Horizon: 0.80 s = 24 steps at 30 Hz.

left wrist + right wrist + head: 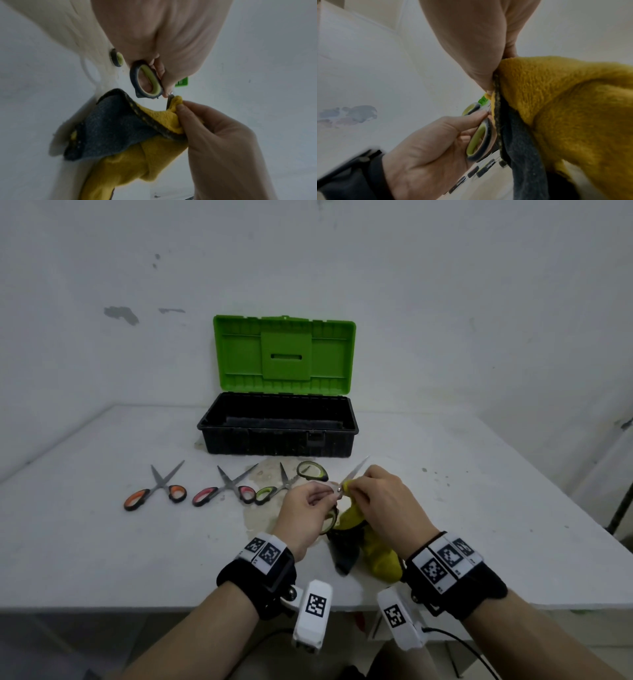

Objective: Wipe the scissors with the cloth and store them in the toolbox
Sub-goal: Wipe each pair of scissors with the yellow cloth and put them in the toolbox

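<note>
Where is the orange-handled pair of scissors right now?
In the head view, the orange-handled scissors lie on the table, leftmost, beside the pink-handled scissors.

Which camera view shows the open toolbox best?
The head view: the whole toolbox stands at the back of the table, its green lid raised. Each wrist view shows only a small green bit of it behind the hands.
</note>
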### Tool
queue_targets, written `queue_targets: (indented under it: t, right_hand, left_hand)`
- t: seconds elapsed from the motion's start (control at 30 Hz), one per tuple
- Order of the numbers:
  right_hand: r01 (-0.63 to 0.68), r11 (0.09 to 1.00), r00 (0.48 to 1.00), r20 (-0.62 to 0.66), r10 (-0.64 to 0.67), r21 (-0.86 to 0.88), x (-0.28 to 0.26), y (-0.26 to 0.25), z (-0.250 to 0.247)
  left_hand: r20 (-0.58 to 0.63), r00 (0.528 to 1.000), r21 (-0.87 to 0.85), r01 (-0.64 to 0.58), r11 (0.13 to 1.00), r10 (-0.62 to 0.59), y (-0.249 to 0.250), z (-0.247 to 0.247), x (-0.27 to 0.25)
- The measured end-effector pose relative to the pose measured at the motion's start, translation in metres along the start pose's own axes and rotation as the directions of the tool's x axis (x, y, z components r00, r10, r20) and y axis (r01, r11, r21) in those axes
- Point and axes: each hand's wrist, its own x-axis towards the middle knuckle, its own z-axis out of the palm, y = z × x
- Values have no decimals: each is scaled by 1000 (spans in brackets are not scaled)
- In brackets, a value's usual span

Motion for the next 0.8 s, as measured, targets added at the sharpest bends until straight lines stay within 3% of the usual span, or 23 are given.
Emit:
queue_targets:
  t: [0.13,0.33,0.47,0.67,0.8]
  right_hand:
    - [57,998,998,-33,-56,34,-2,-11,4]
    - [-29,999,996,-84,30,16,-3,7,-3]
    - [64,996,995,-86,-59,58,-7,-8,1]
    - [-97,992,978,-177,109,78,1,7,-9]
    - [14,997,991,-133,-4,70,-13,-5,1]
  left_hand:
    - [58,998,5,-18,1000,17,3,4,1]
    - [-36,999,-14,-11,1000,11,4,-2,2]
    - [33,999,-13,-28,1000,28,6,6,-2]
    - [-7,999,3,-32,999,32,5,5,0]
    - [-5,1000,-32,-9,999,9,4,5,3]
